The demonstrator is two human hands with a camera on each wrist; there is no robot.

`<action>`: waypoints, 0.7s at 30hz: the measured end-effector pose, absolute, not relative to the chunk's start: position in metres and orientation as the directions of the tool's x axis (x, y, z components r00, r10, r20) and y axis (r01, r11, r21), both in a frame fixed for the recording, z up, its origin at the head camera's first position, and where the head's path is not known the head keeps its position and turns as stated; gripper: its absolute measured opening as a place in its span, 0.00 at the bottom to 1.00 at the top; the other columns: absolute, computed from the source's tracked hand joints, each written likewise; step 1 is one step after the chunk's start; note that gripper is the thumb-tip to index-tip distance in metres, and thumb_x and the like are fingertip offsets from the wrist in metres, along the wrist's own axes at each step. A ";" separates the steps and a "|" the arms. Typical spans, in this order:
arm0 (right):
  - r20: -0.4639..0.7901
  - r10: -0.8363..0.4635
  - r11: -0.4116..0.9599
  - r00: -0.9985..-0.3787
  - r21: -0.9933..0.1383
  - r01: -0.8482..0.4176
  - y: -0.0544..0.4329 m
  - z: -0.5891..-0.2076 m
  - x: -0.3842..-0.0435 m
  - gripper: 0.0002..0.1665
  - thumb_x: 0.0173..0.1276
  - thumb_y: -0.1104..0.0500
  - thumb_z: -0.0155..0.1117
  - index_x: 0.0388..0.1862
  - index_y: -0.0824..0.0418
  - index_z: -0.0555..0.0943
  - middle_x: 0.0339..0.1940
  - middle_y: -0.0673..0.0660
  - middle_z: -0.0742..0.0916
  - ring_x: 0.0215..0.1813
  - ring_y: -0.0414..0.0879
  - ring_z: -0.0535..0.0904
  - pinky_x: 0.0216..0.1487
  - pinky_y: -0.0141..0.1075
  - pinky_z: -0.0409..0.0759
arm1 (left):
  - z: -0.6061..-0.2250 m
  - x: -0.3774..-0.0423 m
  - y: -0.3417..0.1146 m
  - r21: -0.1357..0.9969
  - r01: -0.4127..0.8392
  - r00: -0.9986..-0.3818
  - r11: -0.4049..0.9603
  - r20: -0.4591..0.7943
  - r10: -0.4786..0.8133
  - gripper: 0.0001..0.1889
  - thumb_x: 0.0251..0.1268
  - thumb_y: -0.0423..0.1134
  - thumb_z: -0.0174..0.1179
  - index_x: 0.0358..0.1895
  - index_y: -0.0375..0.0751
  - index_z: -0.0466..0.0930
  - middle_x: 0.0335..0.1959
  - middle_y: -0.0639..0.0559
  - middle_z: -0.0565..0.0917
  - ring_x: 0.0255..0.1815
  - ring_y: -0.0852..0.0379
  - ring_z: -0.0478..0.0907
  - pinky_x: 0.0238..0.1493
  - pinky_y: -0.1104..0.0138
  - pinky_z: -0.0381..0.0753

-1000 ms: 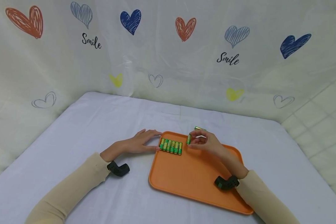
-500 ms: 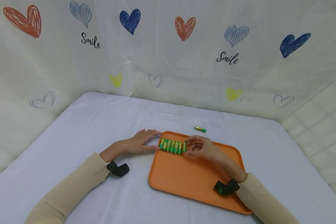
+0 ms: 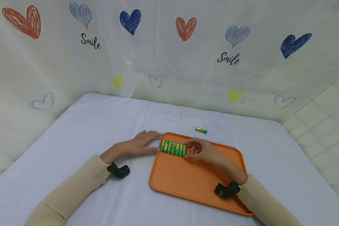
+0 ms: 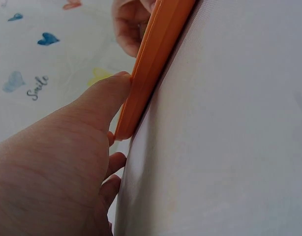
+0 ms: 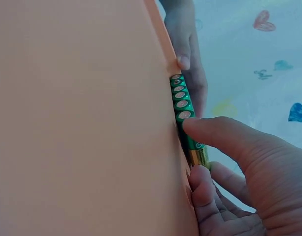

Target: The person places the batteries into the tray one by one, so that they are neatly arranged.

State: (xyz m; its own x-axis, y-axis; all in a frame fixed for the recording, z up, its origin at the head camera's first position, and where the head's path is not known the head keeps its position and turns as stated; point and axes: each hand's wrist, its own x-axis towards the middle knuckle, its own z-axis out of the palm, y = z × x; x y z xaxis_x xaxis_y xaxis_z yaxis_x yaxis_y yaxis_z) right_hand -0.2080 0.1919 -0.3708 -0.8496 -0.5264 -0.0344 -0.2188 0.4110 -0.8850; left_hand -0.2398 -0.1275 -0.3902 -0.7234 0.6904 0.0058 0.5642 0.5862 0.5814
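Several green-and-gold batteries point(image 3: 173, 148) lie side by side in a row at the far left corner of an orange tray point(image 3: 180, 179). My right hand point(image 3: 204, 151) pinches the battery point(image 5: 198, 155) at the row's right end between thumb and fingers, close against its neighbour. In the right wrist view the thumb covers part of that battery. My left hand point(image 3: 139, 144) rests at the tray's left rim, fingers spread and fairly straight, the thumb touching the rim near the row's left end. One more battery point(image 3: 201, 130) lies on the white cloth beyond the tray's far edge.
A white cloth point(image 3: 107, 113) covers the table under the tray. Behind it hangs a pale curtain point(image 3: 158, 56) printed with hearts and "Smile". Black devices are worn on both wrists, over beige sleeves point(image 3: 73, 191).
My right hand has carried a battery down and leftward into the tray and brought it up against the row's right end. The left hand stays at the rim.
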 end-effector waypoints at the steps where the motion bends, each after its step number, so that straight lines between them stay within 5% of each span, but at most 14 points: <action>1: -0.034 -0.528 0.412 -0.849 -0.884 -0.221 0.192 -0.371 -0.208 0.30 0.61 0.65 0.72 0.60 0.71 0.73 0.48 0.66 0.79 0.35 0.43 0.76 0.34 0.30 0.77 | -0.391 -0.240 -0.127 0.582 0.564 -0.723 0.587 0.005 0.690 0.37 0.69 0.59 0.56 0.75 0.49 0.57 0.76 0.51 0.60 0.78 0.52 0.50 0.76 0.49 0.33; 21: -0.036 -0.538 0.411 -0.842 -0.884 -0.225 0.192 -0.373 -0.209 0.32 0.61 0.64 0.72 0.62 0.70 0.72 0.40 0.64 0.80 0.35 0.43 0.76 0.36 0.30 0.76 | -0.382 -0.235 -0.128 0.604 0.539 -0.726 0.587 -0.019 0.687 0.37 0.69 0.58 0.55 0.75 0.47 0.57 0.76 0.48 0.59 0.78 0.50 0.49 0.76 0.49 0.33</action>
State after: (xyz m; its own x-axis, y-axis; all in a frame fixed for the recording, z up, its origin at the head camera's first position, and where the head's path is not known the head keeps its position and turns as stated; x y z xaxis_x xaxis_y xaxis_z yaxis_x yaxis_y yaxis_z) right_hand -0.2085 0.1918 -0.3726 -0.8422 -0.5380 -0.0357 -0.2249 0.4106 -0.8836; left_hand -0.2346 -0.1279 -0.3821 -0.7265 0.6869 -0.0188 0.5394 0.5870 0.6038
